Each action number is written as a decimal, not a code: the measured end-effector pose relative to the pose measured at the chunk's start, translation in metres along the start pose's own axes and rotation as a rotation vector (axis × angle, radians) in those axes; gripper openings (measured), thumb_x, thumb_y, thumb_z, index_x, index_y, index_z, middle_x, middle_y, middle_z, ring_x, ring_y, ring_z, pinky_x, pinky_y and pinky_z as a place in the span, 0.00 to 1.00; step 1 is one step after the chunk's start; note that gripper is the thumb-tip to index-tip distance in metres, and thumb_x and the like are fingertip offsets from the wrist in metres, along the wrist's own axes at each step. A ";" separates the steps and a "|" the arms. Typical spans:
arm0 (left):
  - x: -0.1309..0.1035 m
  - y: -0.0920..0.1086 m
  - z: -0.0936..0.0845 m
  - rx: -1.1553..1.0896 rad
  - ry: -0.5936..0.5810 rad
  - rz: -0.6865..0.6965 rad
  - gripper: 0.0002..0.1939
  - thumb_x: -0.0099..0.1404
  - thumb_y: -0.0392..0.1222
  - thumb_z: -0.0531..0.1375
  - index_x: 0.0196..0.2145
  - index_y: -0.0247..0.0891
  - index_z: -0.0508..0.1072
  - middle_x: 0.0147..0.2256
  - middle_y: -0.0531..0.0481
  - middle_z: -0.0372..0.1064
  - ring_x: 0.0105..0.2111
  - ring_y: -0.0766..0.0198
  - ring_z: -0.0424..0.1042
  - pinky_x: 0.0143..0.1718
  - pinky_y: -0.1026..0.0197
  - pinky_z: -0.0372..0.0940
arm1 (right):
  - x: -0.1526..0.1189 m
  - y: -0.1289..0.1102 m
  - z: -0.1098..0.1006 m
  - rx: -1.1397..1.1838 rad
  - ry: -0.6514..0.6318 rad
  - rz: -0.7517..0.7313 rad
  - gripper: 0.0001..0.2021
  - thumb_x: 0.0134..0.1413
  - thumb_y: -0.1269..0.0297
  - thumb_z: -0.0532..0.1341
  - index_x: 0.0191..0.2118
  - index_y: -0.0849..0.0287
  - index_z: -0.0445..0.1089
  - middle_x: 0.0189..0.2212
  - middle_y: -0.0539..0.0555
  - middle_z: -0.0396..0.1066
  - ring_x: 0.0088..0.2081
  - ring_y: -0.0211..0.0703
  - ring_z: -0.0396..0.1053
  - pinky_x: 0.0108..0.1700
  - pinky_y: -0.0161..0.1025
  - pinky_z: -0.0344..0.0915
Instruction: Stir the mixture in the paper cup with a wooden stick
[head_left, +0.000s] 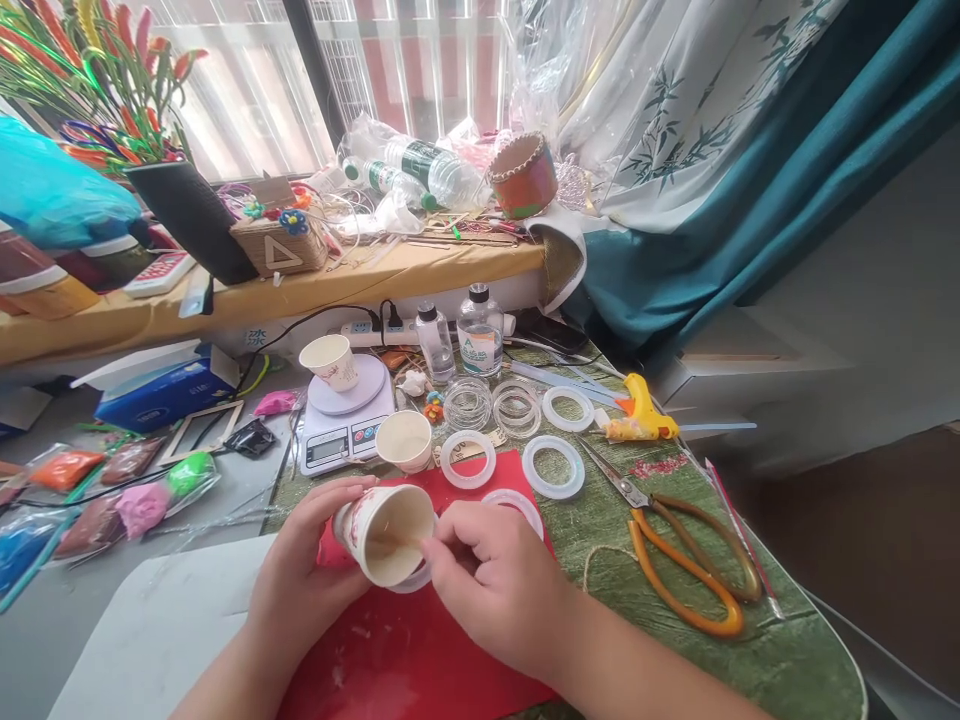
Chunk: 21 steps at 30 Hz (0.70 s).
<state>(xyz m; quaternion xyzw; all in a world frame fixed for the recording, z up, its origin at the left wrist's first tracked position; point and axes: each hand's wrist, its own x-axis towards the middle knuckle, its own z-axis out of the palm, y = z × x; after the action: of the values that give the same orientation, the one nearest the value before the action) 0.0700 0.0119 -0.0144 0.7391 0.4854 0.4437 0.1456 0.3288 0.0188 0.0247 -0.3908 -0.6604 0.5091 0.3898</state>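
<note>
My left hand point(316, 550) is wrapped round a paper cup point(365, 527), tilted so its mouth faces me. Fingers pinched, my right hand point(499, 580) holds a thin light-brown stick point(390, 541) that reaches into the cup; most of it is hidden. Under the hands lies a red sheet point(420, 660). White ring moulds point(553, 467) sit on and beside the sheet, one partly behind the cup. Just beyond stands a second paper cup point(405, 441). A third cup point(330, 362) rests on a kitchen scale point(346, 438).
Two clear bottles point(480, 335) with black caps stand behind stacked clear rings point(468, 405). Orange-handled scissors point(675, 545) and a yellow glue gun point(640, 412) lie right. Bagged coloured clay point(142, 508) is at left. A cluttered shelf point(420, 262) runs along the window.
</note>
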 end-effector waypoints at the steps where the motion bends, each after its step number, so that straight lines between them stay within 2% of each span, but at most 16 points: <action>1: 0.000 0.000 0.000 0.010 -0.001 0.001 0.30 0.65 0.48 0.77 0.62 0.51 0.75 0.57 0.41 0.81 0.56 0.45 0.84 0.55 0.45 0.81 | 0.000 0.000 0.000 -0.041 0.046 -0.042 0.14 0.67 0.64 0.62 0.28 0.54 0.63 0.23 0.46 0.64 0.26 0.38 0.60 0.31 0.37 0.54; 3: 0.000 0.000 -0.001 0.032 -0.008 -0.003 0.31 0.65 0.48 0.76 0.63 0.51 0.74 0.57 0.41 0.81 0.56 0.45 0.84 0.55 0.45 0.82 | 0.000 0.000 0.000 -0.102 0.099 -0.073 0.15 0.67 0.65 0.62 0.27 0.53 0.60 0.22 0.46 0.62 0.26 0.38 0.59 0.31 0.37 0.52; 5: -0.002 -0.001 -0.001 0.040 -0.015 -0.012 0.32 0.65 0.47 0.77 0.64 0.51 0.73 0.58 0.41 0.81 0.56 0.44 0.84 0.55 0.45 0.82 | 0.000 0.000 0.000 -0.091 0.081 -0.049 0.16 0.66 0.65 0.62 0.26 0.53 0.60 0.22 0.45 0.61 0.25 0.37 0.57 0.29 0.37 0.52; 11: -0.008 -0.005 0.000 0.023 -0.020 -0.034 0.35 0.64 0.45 0.77 0.66 0.51 0.72 0.59 0.40 0.80 0.57 0.44 0.84 0.57 0.44 0.81 | -0.001 0.002 0.000 -0.126 0.122 -0.061 0.14 0.69 0.63 0.60 0.28 0.54 0.63 0.24 0.46 0.65 0.26 0.38 0.61 0.32 0.37 0.54; 17: -0.009 -0.005 0.001 0.019 -0.017 -0.053 0.37 0.62 0.46 0.78 0.66 0.52 0.71 0.58 0.41 0.81 0.57 0.44 0.84 0.56 0.45 0.81 | 0.000 -0.001 0.003 0.136 -0.047 0.163 0.14 0.65 0.60 0.63 0.28 0.54 0.65 0.24 0.47 0.66 0.27 0.38 0.62 0.30 0.36 0.56; 21: -0.007 -0.002 0.002 0.051 0.005 -0.029 0.35 0.63 0.45 0.77 0.65 0.50 0.71 0.58 0.40 0.82 0.55 0.44 0.85 0.55 0.45 0.81 | 0.001 0.001 0.001 0.064 0.085 0.147 0.15 0.68 0.56 0.62 0.29 0.54 0.66 0.23 0.47 0.66 0.27 0.39 0.61 0.31 0.37 0.57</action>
<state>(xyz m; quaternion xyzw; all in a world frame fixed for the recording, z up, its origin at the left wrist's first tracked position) 0.0693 0.0074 -0.0210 0.7344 0.5077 0.4308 0.1316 0.3277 0.0199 0.0237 -0.4468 -0.5964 0.5400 0.3913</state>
